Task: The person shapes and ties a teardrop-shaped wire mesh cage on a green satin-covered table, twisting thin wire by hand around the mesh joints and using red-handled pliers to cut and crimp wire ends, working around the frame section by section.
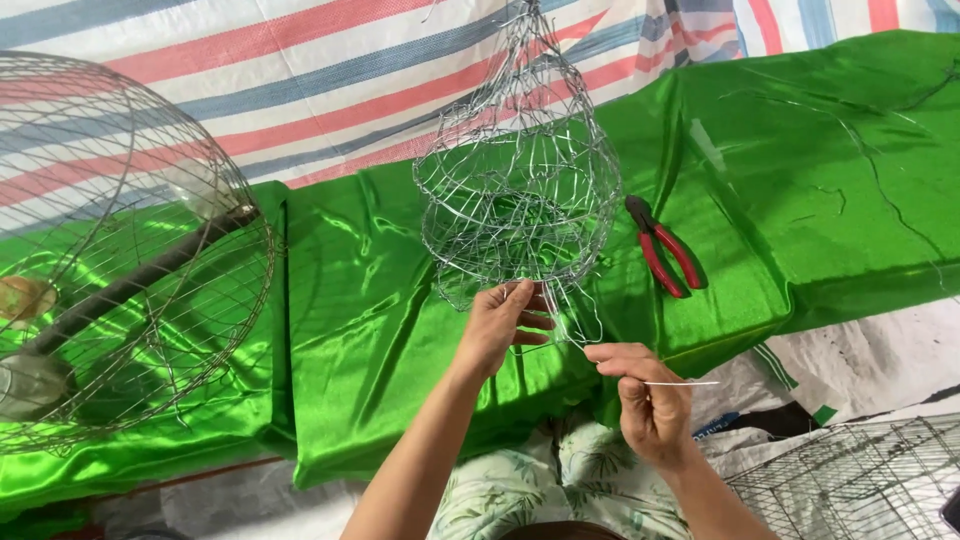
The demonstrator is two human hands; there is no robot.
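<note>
Because the person sits low with knees under the work, the leaf-print trousers (545, 480) show nearest, and both forearms rise from there. The right hand (650, 395) is closed, thumb and forefinger pinched on one thin straight wire (685, 383) that pokes out to the right, kept level as if for feeding into the mesh. The left hand (500, 320) is curled onto the bottom rim of a cone-shaped wire mesh cage (520, 190), fingers hooked through the strands so the frame stays steady and tilted toward the face; the cage stands on the green satin cloth (360, 310), its tip leaning away toward the top of the view. One pair of red-handled pliers (662, 248) lies just right of the cage, jaws pointing away, within reach of the right hand. One flat wire grid (860, 480) sits at the lower right. One round fan guard (120, 250) fills the left. Farthest back spreads a striped tarpaulin (330, 80). Two hands, one loose wire, one cage.
</note>
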